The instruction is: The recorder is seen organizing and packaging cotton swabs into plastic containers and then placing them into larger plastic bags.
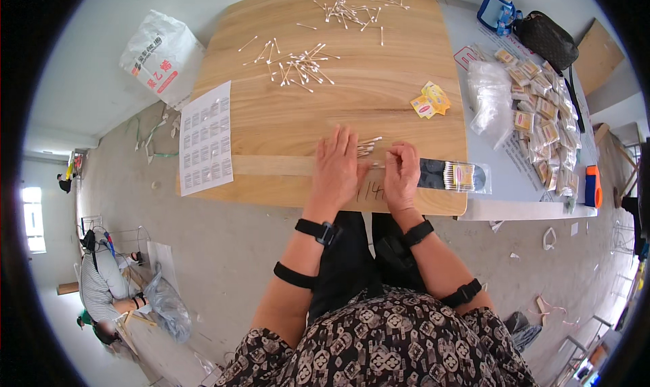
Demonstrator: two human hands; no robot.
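My left hand (335, 167) lies flat on the wooden table with its fingers stretched out, beside a small row of cotton swabs (366, 146). My right hand (403, 174) is closed in a pinch just right of them. A white swab tip shows at its fingertips, though the fingers hide most of that swab. To the right of this hand, a clear bag (479, 178) with a yellow card and a row of swabs lies partly on a black strip (432, 173). Farther off are a loose swab pile (302, 67) and a second pile (345, 11).
Yellow cards (430, 100) lie at the table's right. A printed sheet (207, 140) hangs over its left edge. The grey side table holds empty clear bags (490, 99), many filled packs (542, 116), an orange-and-blue tool (593, 187), a black pouch (546, 39) and a blue jug (497, 8).
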